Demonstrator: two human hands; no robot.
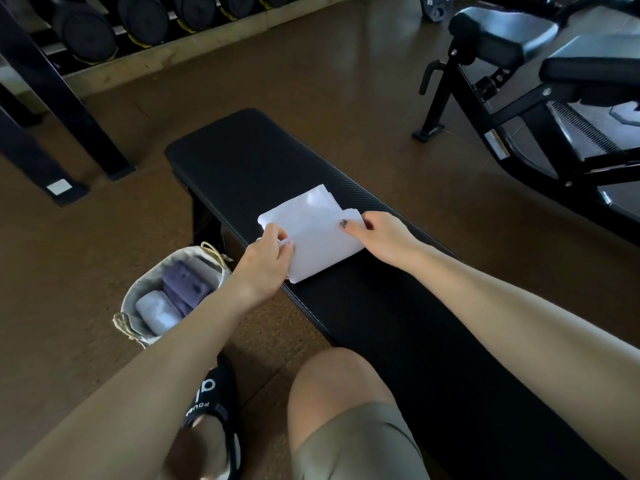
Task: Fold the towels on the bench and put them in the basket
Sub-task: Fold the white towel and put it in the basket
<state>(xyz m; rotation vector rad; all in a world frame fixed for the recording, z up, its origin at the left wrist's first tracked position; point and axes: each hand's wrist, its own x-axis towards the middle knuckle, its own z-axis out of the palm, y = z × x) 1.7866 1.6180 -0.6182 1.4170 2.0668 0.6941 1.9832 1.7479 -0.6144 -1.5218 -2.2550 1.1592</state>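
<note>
One white towel on one bench, frame centre. One basket, lower left: two folded towels inside (one purple, one white). Two hands.

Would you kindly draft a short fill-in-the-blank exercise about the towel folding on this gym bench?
1. The white towel lies on the black ____.
2. The basket stands on the ____, beside the bench.
3. Inside the basket, next to a white folded towel, sits a ____ one.
4. The left hand and right hand both hold the ____ towel.

Missing words: bench; floor; purple; white
</note>
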